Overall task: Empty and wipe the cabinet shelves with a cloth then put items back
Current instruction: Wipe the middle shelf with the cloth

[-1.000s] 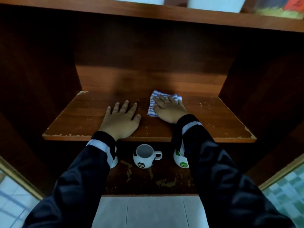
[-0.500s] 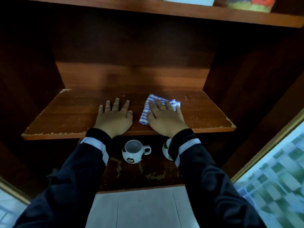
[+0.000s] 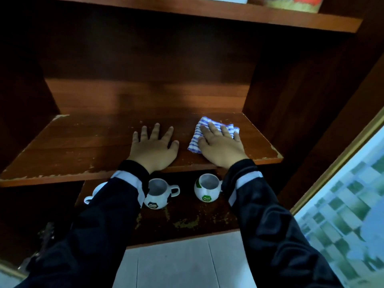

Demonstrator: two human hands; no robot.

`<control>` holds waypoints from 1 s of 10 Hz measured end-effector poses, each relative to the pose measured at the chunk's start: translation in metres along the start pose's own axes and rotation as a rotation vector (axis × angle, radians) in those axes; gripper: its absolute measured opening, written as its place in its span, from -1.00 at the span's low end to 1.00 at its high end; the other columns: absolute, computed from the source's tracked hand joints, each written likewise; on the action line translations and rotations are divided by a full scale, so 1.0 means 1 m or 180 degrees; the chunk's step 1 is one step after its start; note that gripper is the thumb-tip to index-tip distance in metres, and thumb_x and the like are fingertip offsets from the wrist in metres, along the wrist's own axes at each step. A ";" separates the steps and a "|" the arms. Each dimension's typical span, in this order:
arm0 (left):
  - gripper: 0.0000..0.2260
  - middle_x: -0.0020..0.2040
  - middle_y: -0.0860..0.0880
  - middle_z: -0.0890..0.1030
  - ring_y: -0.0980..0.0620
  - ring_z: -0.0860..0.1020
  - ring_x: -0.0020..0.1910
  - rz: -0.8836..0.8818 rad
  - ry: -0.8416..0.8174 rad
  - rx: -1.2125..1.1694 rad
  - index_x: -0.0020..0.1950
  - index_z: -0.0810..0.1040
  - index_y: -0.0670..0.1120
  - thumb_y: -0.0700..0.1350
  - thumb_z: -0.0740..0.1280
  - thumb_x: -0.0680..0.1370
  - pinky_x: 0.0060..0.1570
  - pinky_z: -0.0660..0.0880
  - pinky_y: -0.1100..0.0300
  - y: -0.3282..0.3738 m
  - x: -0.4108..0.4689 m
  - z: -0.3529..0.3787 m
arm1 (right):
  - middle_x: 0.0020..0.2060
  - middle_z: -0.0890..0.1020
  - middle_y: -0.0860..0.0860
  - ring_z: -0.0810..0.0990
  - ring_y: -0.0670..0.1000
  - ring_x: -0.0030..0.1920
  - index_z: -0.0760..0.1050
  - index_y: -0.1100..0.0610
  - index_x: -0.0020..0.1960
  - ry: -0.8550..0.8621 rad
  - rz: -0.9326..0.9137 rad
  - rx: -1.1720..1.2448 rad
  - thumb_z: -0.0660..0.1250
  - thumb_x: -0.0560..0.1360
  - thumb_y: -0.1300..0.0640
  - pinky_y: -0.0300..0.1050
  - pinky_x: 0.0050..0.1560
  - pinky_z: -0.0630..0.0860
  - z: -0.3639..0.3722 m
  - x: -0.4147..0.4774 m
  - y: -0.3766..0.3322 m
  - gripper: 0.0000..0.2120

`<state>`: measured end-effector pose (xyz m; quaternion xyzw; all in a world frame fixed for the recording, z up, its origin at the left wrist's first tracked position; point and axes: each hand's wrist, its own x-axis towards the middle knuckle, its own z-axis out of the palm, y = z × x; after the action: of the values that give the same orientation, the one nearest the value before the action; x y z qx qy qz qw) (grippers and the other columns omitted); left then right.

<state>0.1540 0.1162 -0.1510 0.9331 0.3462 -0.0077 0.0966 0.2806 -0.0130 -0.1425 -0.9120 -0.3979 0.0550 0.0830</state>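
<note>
Middle shelf (image 3: 62, 146) of the wooden cabinet: worn brown board, chipped along the front edge and at the right corner. Both hands lie on it, palms down.

Left hand (image 3: 154, 147) flat on bare wood near the shelf's centre, fingers straight and spread, holding nothing.

Right hand (image 3: 221, 146) lies flat on the blue-and-white striped cloth (image 3: 195, 140), fingers extended, pressing it onto the board. Cloth sits on the right part of the shelf, near the right wall, folded; its edges show to the left of the hand and past the fingertips.

Hands are apart, bare wood between them.

Lower shelf (image 3: 187, 221), scuffed and dark: two round white mugs upright. One (image 3: 156, 193) with its handle pointing right, black patches; the other (image 3: 206, 190) with green patches, partly behind the right sleeve. A third white piece (image 3: 94, 193) shows beside the left sleeve, mostly hidden.

Dark sleeves with white cuffs. Pale tiled floor (image 3: 176, 265) below.
</note>
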 end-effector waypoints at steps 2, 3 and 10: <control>-0.48 0.63 0.00 -0.20 -0.19 -0.19 0.59 0.0055 0.0006 -0.0013 0.61 -0.15 0.20 0.23 -0.13 0.66 0.53 -0.23 -0.13 0.006 0.008 0.001 | 0.58 -0.08 -0.12 -0.15 0.04 0.57 -0.04 -0.12 0.59 0.0136 0.0303 -0.0076 -0.13 0.64 -0.16 0.16 0.51 -0.22 -0.003 -0.008 0.043 -0.47; -0.49 0.63 -0.01 -0.20 -0.21 -0.19 0.59 0.0062 0.0028 -0.0022 0.61 -0.15 0.19 0.19 -0.12 0.67 0.53 -0.22 -0.13 0.011 0.011 0.002 | 0.58 -0.08 -0.11 -0.14 0.05 0.57 -0.05 -0.11 0.59 0.0134 0.0476 -0.0093 -0.13 0.64 -0.16 0.17 0.51 -0.21 -0.007 0.001 0.055 -0.47; -0.50 0.63 0.04 -0.18 -0.16 -0.20 0.59 0.0272 0.0000 -0.0122 0.61 -0.11 0.21 0.20 -0.10 0.67 0.53 -0.26 -0.08 0.011 0.013 0.000 | 0.58 -0.12 -0.12 -0.19 0.04 0.57 -0.10 -0.11 0.59 -0.0146 0.0448 -0.0016 -0.16 0.64 -0.18 0.14 0.52 -0.27 -0.023 0.079 0.059 -0.46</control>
<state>0.1705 0.1164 -0.1505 0.9451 0.3061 0.0031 0.1148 0.3801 0.0029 -0.1341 -0.9364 -0.3347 0.0806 0.0675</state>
